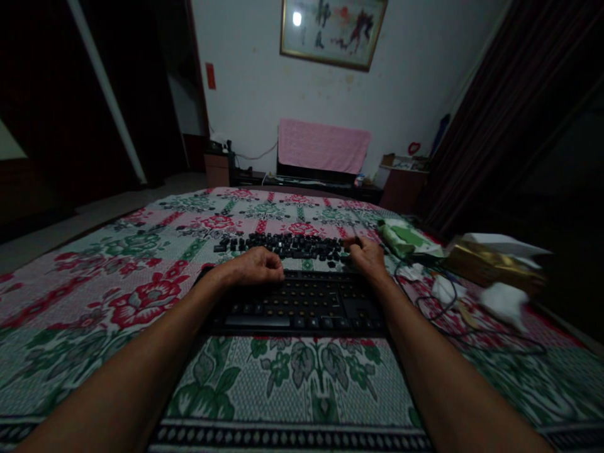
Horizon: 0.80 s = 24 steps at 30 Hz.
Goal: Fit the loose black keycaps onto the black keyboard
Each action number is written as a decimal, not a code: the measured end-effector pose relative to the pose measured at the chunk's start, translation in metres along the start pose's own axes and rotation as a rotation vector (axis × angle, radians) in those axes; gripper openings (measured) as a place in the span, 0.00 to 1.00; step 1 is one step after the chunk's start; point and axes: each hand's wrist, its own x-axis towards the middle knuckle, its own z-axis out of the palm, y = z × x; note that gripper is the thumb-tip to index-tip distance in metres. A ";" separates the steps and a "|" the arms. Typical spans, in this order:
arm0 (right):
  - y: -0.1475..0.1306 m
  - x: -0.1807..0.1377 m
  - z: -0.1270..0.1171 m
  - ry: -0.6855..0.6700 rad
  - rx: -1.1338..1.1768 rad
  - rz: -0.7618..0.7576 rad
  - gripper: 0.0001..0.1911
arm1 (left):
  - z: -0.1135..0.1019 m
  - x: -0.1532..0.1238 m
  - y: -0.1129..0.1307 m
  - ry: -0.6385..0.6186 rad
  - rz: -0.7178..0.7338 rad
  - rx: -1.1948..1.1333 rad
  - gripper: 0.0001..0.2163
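Observation:
A black keyboard (pixel 302 302) lies on the flowered cloth in front of me. Many of its key positions are bare, while the space bar and several bottom-row keys are in place. Beyond its back edge spreads a pile of loose black keycaps (pixel 290 244). My left hand (pixel 259 265) rests over the keyboard's upper left part with curled fingers; whatever they hold, if anything, is hidden. At the right end of the pile, my right hand (pixel 368 257) has thumb and finger pinched around a small dark piece that looks like a keycap.
Right of the keyboard lie a green-and-white tissue pack (pixel 408 239), a black cable (pixel 441 314), crumpled white tissues (pixel 503 302) and a gold box (pixel 493 264). A pink towel (pixel 323 146) covers a screen by the far wall.

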 end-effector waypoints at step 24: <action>0.004 -0.006 0.002 -0.365 -0.117 -0.260 0.12 | 0.000 0.000 -0.002 -0.003 0.017 0.017 0.11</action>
